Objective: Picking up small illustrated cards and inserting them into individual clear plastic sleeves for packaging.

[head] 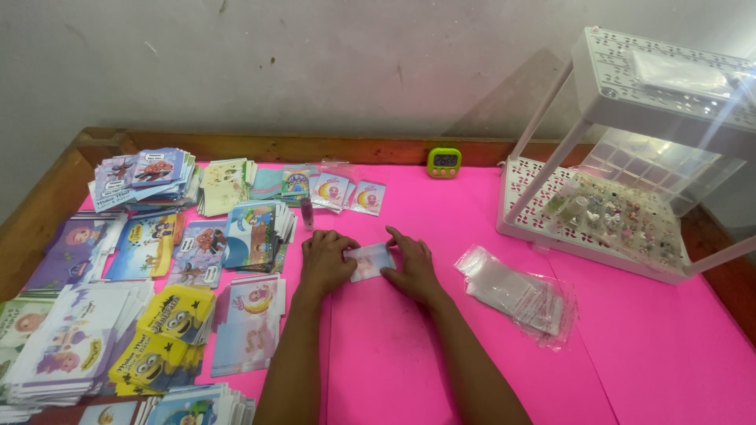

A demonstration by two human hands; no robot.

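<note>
Both my hands rest on the pink table cover (441,338) around a small pale card in a clear sleeve (370,260). My left hand (326,262) presses its left edge with bent fingers. My right hand (409,265) holds the right edge, fingers pointing left over the card. The card lies flat between them. A small dark tube (306,212) stands just beyond my left hand.
Several stacks of colourful cartoon cards (150,267) fill the left side. Sleeved cards (346,193) lie at the back. A pile of clear plastic sleeves (521,295) lies right of my hands. A white rack with a tray of small trinkets (622,212) stands far right, a green timer (444,162) behind.
</note>
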